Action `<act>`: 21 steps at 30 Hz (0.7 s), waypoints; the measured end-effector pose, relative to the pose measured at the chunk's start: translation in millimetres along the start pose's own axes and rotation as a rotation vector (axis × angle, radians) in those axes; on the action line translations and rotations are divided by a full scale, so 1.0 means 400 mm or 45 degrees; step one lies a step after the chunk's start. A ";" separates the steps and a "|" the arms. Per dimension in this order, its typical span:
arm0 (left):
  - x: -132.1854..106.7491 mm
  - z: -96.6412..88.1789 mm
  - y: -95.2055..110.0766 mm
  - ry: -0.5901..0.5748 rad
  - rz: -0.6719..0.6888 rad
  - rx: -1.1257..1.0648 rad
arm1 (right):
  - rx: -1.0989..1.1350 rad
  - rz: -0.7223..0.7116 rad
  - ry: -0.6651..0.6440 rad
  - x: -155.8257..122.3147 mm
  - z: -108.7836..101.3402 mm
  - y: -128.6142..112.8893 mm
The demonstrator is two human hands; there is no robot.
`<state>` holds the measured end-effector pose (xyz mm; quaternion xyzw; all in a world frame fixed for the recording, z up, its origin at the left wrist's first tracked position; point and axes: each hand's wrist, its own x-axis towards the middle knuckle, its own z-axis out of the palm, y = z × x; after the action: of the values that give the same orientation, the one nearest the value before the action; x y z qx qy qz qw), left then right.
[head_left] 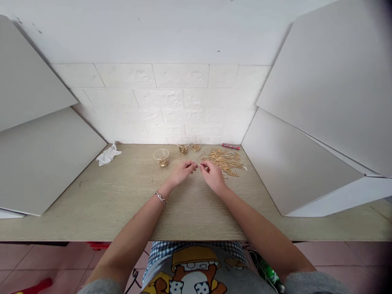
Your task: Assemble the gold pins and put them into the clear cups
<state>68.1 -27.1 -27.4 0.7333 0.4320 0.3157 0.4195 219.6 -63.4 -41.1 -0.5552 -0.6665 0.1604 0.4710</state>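
Note:
My left hand [183,172] and my right hand [212,174] meet over the middle of the wooden table [116,200], fingertips pinched together on a small thin piece that is too tiny to name. A loose heap of golden pins or screws [226,160] lies just beyond my right hand. Three clear plastic cups stand behind my hands: one [161,157] to the left, one [183,148] in the middle and one [196,145] beside it, each with some golden pieces in the bottom. A bracelet sits on my left wrist.
A crumpled white cloth [108,155] lies at the far left of the table. A red pen-like item [230,146] rests against the white brick wall. White panels [45,155] [294,163] close in both sides. The table's front edge is near my lap.

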 end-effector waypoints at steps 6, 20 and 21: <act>-0.002 0.000 0.003 -0.002 0.023 0.069 | -0.010 -0.027 -0.015 0.000 0.002 0.006; -0.008 -0.011 0.016 0.029 0.204 0.431 | -0.004 -0.077 -0.120 0.004 0.000 0.014; -0.008 -0.012 0.016 0.026 0.213 0.447 | 0.000 -0.081 -0.124 0.005 -0.001 0.014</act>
<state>65.3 -30.0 -20.0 0.8254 0.4221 0.2768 0.2529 223.3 -60.1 -44.0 -0.5253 -0.7059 0.1724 0.4429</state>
